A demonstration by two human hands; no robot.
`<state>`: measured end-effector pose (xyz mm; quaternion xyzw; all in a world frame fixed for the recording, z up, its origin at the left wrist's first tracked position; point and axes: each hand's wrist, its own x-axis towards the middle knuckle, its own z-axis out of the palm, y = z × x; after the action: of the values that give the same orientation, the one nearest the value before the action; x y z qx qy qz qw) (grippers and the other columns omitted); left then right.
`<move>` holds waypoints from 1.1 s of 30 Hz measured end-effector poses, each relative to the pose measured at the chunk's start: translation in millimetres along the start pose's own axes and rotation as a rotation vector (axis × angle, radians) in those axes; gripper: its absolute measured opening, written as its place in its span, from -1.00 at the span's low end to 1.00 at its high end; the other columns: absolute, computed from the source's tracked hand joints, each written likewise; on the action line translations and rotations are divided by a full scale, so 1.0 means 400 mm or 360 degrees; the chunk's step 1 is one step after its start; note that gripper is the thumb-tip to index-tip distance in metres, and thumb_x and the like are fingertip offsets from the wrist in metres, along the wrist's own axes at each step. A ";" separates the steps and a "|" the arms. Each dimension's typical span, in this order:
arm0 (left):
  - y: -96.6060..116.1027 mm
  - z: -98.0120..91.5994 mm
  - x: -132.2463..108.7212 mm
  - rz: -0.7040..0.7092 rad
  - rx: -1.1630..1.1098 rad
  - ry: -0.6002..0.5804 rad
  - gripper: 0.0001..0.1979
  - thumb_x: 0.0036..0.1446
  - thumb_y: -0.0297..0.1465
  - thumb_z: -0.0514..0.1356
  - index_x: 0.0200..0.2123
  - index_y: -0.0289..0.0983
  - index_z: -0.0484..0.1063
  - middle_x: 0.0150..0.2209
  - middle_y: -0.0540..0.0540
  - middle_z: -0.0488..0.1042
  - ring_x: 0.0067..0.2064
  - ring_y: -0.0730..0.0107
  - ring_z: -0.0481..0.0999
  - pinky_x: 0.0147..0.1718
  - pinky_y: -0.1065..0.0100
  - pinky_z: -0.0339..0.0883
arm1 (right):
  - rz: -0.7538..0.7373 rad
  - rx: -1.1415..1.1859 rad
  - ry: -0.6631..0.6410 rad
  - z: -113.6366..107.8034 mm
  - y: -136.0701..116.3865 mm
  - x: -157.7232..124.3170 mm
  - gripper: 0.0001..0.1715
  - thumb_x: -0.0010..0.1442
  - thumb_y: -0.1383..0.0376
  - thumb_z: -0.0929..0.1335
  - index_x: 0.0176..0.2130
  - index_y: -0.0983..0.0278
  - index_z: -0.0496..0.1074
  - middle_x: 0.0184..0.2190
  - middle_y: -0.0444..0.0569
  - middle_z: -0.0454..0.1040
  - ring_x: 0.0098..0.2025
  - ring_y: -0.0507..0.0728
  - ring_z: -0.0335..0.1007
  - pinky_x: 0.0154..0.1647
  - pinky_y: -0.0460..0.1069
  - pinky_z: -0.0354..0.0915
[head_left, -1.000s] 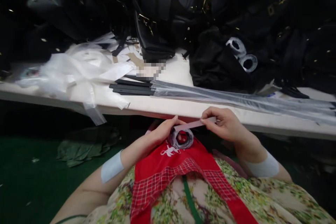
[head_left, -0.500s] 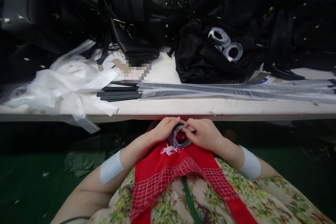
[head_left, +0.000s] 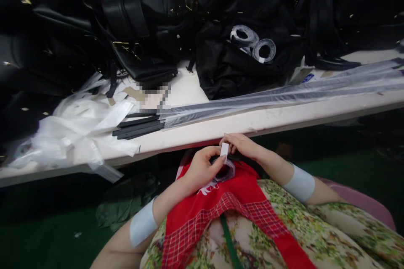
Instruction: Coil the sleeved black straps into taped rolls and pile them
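My left hand (head_left: 202, 167) pinches a small white paper tag (head_left: 224, 149) between thumb and fingers. Close beside the tag, my right hand (head_left: 242, 144) has its fingers curled together; what they grip, if anything, is hidden. Just below both hands, a plastic-wrapped ring-shaped roll (head_left: 229, 171) rests against my red apron (head_left: 189, 201), partly covered by the left hand. Two similar rolls lie on black fabric on the table: one roll (head_left: 252, 35) and, touching it, another roll (head_left: 272, 48).
Along the white table (head_left: 240, 124) lie dark strips in clear plastic (head_left: 221, 107). White plastic film (head_left: 82, 130) hangs over the front edge at left. Black bags (head_left: 126, 17) with gold fittings are piled behind, and black fabric (head_left: 227, 67) lies nearer the middle.
The view has tilted and shifted. Both hands were on the rim of the roll; now they are above it, with the white tag showing in my left hand.
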<state>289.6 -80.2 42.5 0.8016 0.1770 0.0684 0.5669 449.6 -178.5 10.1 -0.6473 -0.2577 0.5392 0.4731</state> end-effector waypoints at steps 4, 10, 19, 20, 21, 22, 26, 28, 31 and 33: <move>0.002 0.000 -0.006 0.0124 0.0036 0.0051 -0.87 0.19 -0.40 0.16 -0.37 -0.27 0.49 -0.19 -0.13 0.49 -0.13 0.29 0.46 -0.05 0.27 0.32 | 0.0100 0.0311 -0.0141 0.021 0.023 -0.002 -0.64 -0.06 0.09 0.46 -0.48 0.35 0.44 -0.59 -0.15 0.42 -0.54 -0.03 0.23 -0.50 -0.13 0.15; 0.008 0.001 -0.006 0.0023 0.0121 0.0149 -0.81 0.23 -0.36 0.13 -0.41 -0.27 0.46 -0.20 -0.12 0.34 -0.10 0.29 0.37 -0.02 0.27 0.26 | -0.0181 0.0144 0.0209 0.046 0.016 -0.026 -0.79 -0.01 0.21 0.41 -0.45 0.34 0.50 -0.52 -0.09 0.52 -0.47 0.03 0.35 -0.39 -0.09 0.25; 0.010 0.018 0.007 -0.0398 -0.0409 0.0197 -0.79 0.13 -0.29 0.13 -0.49 -0.27 0.32 -0.50 0.02 0.36 -0.45 0.44 0.31 -0.41 0.40 0.26 | -0.0410 -0.0293 0.0371 0.050 -0.003 -0.066 -0.76 0.15 0.26 0.31 -0.36 0.30 0.56 -0.40 -0.03 0.60 -0.36 0.10 0.48 -0.29 -0.06 0.33; 0.009 0.023 0.007 -0.0395 -0.0445 0.0228 -0.83 0.11 -0.31 0.15 -0.46 -0.27 0.33 -0.49 0.02 0.37 -0.45 0.44 0.32 -0.40 0.40 0.27 | -0.0387 -0.0275 0.0370 0.048 -0.003 -0.068 -0.76 0.14 0.25 0.32 -0.37 0.30 0.56 -0.41 -0.03 0.59 -0.37 0.09 0.47 -0.31 -0.06 0.33; 0.007 0.028 0.007 -0.0387 -0.0482 0.0269 -0.88 0.08 -0.34 0.16 -0.43 -0.27 0.33 -0.47 0.02 0.38 -0.44 0.44 0.34 -0.39 0.40 0.28 | -0.0363 -0.0255 0.0363 0.044 -0.004 -0.068 -0.76 0.13 0.23 0.33 -0.38 0.31 0.56 -0.41 -0.03 0.59 -0.38 0.09 0.46 -0.31 -0.06 0.33; 0.005 0.032 0.008 -0.0379 -0.0517 0.0314 -0.91 0.05 -0.37 0.17 -0.39 -0.27 0.32 -0.45 0.02 0.39 -0.42 0.45 0.36 -0.37 0.40 0.29 | -0.0343 -0.0233 0.0353 0.040 -0.005 -0.068 -0.76 0.12 0.22 0.34 -0.40 0.31 0.56 -0.43 -0.03 0.59 -0.39 0.09 0.45 -0.32 -0.06 0.32; -0.001 0.046 0.011 -0.0354 -0.0598 0.0389 -0.83 -0.03 -0.46 0.17 -0.32 -0.25 0.25 -0.41 0.02 0.38 -0.37 0.43 0.40 -0.34 0.39 0.31 | -0.0221 -0.0069 0.0119 0.015 -0.018 -0.063 -0.68 0.09 0.12 0.37 -0.39 0.35 0.55 -0.49 -0.04 0.55 -0.46 0.05 0.39 -0.38 -0.07 0.30; 0.002 0.049 0.012 -0.0337 -0.0590 0.0351 -0.84 -0.03 -0.46 0.17 -0.32 -0.26 0.25 -0.41 0.01 0.39 -0.36 0.42 0.41 -0.33 0.38 0.31 | -0.0133 0.0014 -0.0042 0.003 -0.029 -0.058 -0.63 0.05 0.07 0.42 -0.39 0.36 0.53 -0.50 -0.06 0.53 -0.47 0.03 0.37 -0.38 -0.07 0.29; 0.006 0.046 0.016 -0.0356 -0.0643 0.0301 -0.83 -0.03 -0.44 0.19 -0.31 -0.27 0.29 -0.38 -0.01 0.42 -0.33 0.40 0.42 -0.30 0.37 0.31 | -0.0003 0.0038 -0.0194 -0.012 -0.050 -0.050 -0.58 -0.11 0.06 0.53 -0.43 0.36 0.49 -0.52 -0.09 0.50 -0.48 0.00 0.35 -0.39 -0.09 0.28; 0.005 0.036 0.022 -0.0465 -0.0800 0.0206 -0.86 -0.02 -0.41 0.18 -0.32 -0.28 0.33 -0.40 0.00 0.43 -0.36 0.41 0.42 -0.34 0.38 0.31 | 0.0081 0.0005 -0.0272 -0.021 -0.063 -0.047 -0.56 -0.13 0.06 0.54 -0.45 0.36 0.47 -0.56 -0.13 0.46 -0.52 -0.03 0.30 -0.45 -0.11 0.23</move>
<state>302.6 -90.5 38.7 0.5962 0.3039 0.0788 0.7389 456.3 -186.7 40.7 -0.6045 -0.2797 0.6048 0.4366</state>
